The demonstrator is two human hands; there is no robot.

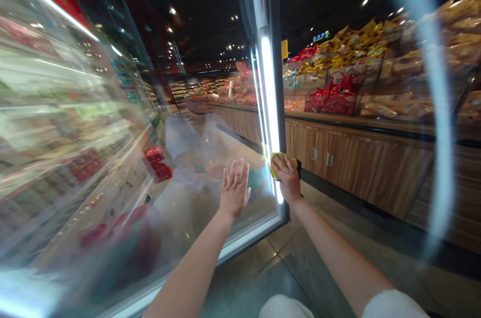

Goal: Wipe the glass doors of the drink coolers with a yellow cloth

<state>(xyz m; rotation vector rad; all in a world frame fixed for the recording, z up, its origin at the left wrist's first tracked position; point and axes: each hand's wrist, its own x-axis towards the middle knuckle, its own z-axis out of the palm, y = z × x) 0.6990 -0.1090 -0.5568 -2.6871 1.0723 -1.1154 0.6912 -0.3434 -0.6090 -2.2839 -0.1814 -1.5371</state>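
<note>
My left hand lies flat against the glass door, its fingers stretched upward. In my right hand is a yellow cloth with a dark part showing at its right side. The cloth is pressed against the lit strip along the door's upright frame, near the lower corner. My fingers are wrapped over the cloth and the frame edge. The glass mirrors faint, blurred shapes.
Blurred shelves of packaged goods fill the left side. Across the aisle stands a wood-fronted counter piled with yellow bags and red bags. Grey floor tiles lie below. My knee shows at the bottom.
</note>
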